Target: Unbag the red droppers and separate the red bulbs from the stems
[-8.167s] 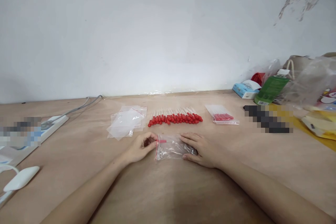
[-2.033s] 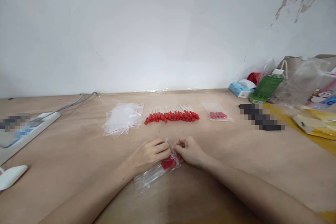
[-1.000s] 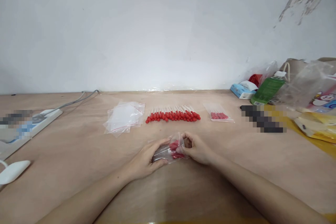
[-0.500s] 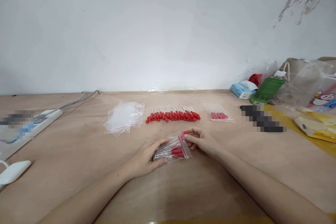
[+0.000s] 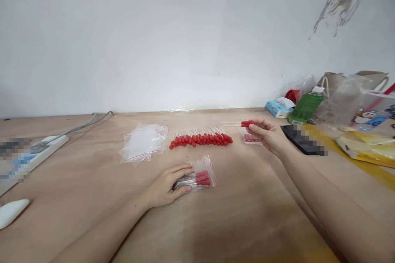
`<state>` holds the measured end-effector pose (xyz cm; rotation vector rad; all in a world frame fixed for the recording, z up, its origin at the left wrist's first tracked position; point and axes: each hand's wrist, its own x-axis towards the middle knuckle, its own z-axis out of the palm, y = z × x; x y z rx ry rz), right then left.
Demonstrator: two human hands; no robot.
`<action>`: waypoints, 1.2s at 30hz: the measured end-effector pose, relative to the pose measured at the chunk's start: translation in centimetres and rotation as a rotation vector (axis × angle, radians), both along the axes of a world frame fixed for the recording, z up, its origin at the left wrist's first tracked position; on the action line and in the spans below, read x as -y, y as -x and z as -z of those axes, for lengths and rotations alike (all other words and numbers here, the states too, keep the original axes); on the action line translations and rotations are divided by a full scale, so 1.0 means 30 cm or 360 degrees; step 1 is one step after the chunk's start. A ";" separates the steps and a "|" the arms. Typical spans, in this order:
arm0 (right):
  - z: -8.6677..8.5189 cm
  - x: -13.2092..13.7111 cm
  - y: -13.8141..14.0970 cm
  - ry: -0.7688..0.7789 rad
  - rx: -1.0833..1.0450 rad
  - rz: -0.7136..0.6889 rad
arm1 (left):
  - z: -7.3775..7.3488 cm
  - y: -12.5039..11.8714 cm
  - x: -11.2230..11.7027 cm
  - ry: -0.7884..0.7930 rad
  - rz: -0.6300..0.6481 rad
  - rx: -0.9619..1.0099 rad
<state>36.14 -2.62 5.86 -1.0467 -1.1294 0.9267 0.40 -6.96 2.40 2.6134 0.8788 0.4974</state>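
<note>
My left hand (image 5: 169, 185) grips the closed end of a clear zip bag (image 5: 211, 168) on the table, thumb below and fingers above. Several red-tipped sticks (image 5: 203, 177) lie inside that bag, red ends toward its mouth at the right. Raised at the right, my right hand (image 5: 267, 134) pinches a few red-tipped sticks (image 5: 247, 124) by their red ends, pale shafts pointing left. Just beyond the bag lies a row of red-tipped sticks (image 5: 200, 139). A filled zip bag (image 5: 253, 140) is partly hidden behind my right hand.
Flat clear bags (image 5: 143, 141) are stacked left of the row. At the right are a dark blurred object (image 5: 302, 139), a green bottle (image 5: 307, 106), a tissue pack (image 5: 278, 108) and plastic bags (image 5: 342, 98). A power strip (image 5: 46, 154) with a cable stands left.
My right hand has left the bag's mouth and moved right and farther back; sticks now show between its fingers. My left hand stays on the bag. The view has shifted slightly.
</note>
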 end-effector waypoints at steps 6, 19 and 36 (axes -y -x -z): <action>0.054 -0.107 0.194 -0.0579 0.0842 0.0154 | 0.004 0.001 0.000 0.0025 -0.0011 0.0017; 0.119 0.035 0.271 -0.0739 0.1485 0.0346 | 0.005 0.008 -0.003 0.0073 -0.0063 -0.0026; 0.114 0.179 0.355 -0.0325 0.1692 -0.0711 | 0.009 -0.002 0.011 0.0093 -0.0140 0.0018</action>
